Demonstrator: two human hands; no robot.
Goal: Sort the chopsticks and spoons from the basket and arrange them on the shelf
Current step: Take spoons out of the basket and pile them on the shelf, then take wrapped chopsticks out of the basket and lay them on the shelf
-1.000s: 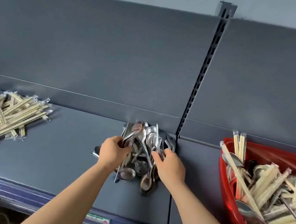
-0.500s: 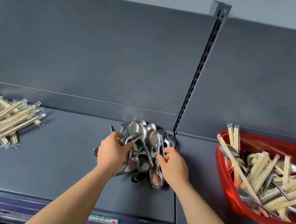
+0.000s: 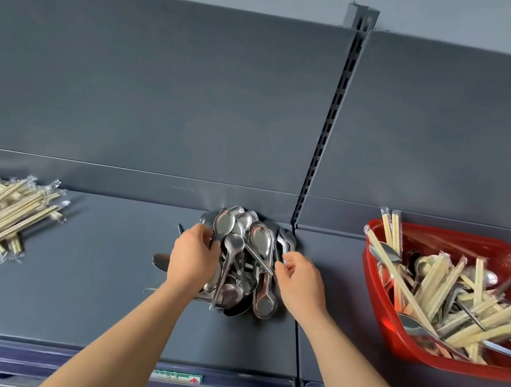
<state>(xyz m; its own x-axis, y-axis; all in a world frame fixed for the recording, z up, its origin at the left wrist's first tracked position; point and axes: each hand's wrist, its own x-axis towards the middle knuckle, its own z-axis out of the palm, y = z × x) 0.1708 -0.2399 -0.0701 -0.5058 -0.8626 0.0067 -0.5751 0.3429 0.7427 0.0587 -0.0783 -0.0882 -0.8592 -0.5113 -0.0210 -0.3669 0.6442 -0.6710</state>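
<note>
Your left hand (image 3: pixel 193 258) curls onto the spoon pile (image 3: pixel 251 251), left edge; right hand (image 3: pixel 301 280) pinches handles opposite. Forearms reach forward. Pile mid-shelf (image 3: pixel 73 283), against the back panel.

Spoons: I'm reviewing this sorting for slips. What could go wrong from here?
The spoons are heaped loosely between the left hand and right hand; a nudge could slide some off the front of the shelf. Chopsticks jutting over the basket rim might tip out.
</note>
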